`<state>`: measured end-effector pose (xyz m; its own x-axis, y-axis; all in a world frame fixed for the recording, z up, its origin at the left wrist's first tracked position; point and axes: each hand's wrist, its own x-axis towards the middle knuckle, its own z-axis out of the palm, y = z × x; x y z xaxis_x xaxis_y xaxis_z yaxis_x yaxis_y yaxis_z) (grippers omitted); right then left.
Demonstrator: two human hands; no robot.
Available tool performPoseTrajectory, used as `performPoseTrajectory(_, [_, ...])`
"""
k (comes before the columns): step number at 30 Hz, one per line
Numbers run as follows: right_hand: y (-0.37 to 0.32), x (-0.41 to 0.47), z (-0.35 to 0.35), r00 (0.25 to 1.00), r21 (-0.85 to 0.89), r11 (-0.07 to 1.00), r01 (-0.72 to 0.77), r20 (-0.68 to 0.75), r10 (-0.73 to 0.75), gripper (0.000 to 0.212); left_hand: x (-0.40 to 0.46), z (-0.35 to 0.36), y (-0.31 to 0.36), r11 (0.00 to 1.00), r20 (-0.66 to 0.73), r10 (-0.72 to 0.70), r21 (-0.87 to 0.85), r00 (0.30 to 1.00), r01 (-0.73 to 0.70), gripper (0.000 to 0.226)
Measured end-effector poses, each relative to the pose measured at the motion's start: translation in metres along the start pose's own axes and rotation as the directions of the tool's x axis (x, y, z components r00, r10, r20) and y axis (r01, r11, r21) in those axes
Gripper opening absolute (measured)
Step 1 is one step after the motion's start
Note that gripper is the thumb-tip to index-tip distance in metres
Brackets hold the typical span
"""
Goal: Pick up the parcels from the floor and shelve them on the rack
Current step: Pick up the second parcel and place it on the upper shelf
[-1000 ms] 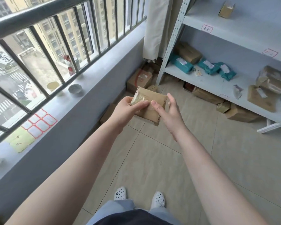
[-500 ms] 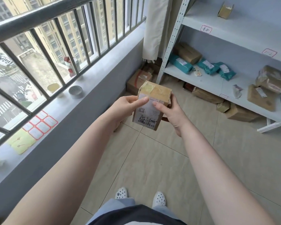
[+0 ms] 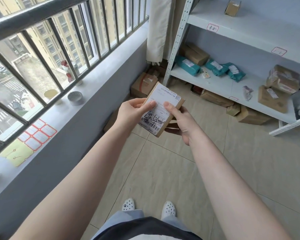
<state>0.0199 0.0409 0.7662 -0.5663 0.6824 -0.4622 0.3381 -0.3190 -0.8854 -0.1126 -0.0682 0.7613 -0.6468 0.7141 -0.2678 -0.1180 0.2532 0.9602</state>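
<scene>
Here, a small brown cardboard parcel (image 3: 163, 110) is held up in front of the person at about chest height, above the tiled floor (image 3: 163, 170), with its white shipping label (image 3: 160, 108) turned toward the camera — printed barcode at the near end, black handwriting scrawled across the lower half. Both hands have it: the left hand (image 3: 130, 113) grips the left edge with its thumb pressed flat on the label and the other fingers curled behind the box, while the right hand (image 3: 182, 118) takes the right edge the same way, thumb on top, fingers wrapped underneath. The parcel is tilted, its far end pointing toward the white metal rack (image 3: 215, 84) at the right. On the rack's lower shelf lie several teal mailer bags (image 3: 187, 67) and brown boxes (image 3: 195, 53); one small carton (image 3: 232, 6) sits on the shelf above. More brown parcels (image 3: 215, 98) lie on the floor under the rack, and another box (image 3: 143, 84) rests in the corner beside the curtain (image 3: 159, 28). Along the left runs a grey window ledge (image 3: 93, 94) below barred windows — a small round dish (image 3: 75, 97) and a sheet of red-bordered labels (image 3: 37, 134) lie on it. White perforated clogs (image 3: 128, 204) show at the bottom.
</scene>
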Motion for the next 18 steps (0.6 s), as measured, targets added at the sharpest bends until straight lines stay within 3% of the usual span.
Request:
performPoseTrajectory(4, [0.004,-0.004,0.001,0.996,0.259,0.962,-0.089,0.028,0.085,0.053,-0.001,0.002,-0.004,0.994,0.035,-0.083,-0.064,0.996,0.086,0.073])
performPoseTrajectory(7, [0.01,-0.008,0.009,0.995,0.354,0.93,-0.095,0.045,0.084,0.047,-0.005,0.005,-0.008,0.971,0.078,-0.161,-0.164,0.984,0.172,0.094])
performPoseTrajectory(11, [0.013,-0.011,0.01,0.993,0.35,0.929,-0.121,0.038,0.114,0.048,-0.006,0.002,-0.008,0.953,0.08,-0.181,-0.233,0.98,0.195,0.075])
performPoseTrajectory(13, [0.014,-0.008,0.005,0.991,0.229,0.97,-0.086,-0.077,0.106,0.082,-0.006,-0.004,-0.007,0.963,0.077,-0.165,-0.201,0.983,0.177,0.073])
performPoseTrajectory(15, [0.012,-0.008,-0.003,0.98,-0.073,0.997,-0.005,-0.197,-0.01,0.12,-0.004,-0.014,-0.005,0.982,0.112,-0.139,-0.116,0.984,0.152,0.086])
performPoseTrajectory(18, [0.005,-0.012,-0.015,0.977,-0.462,0.879,0.122,-0.1,-0.188,0.122,0.004,-0.028,-0.001,0.989,0.226,-0.145,0.07,0.963,0.133,0.119])
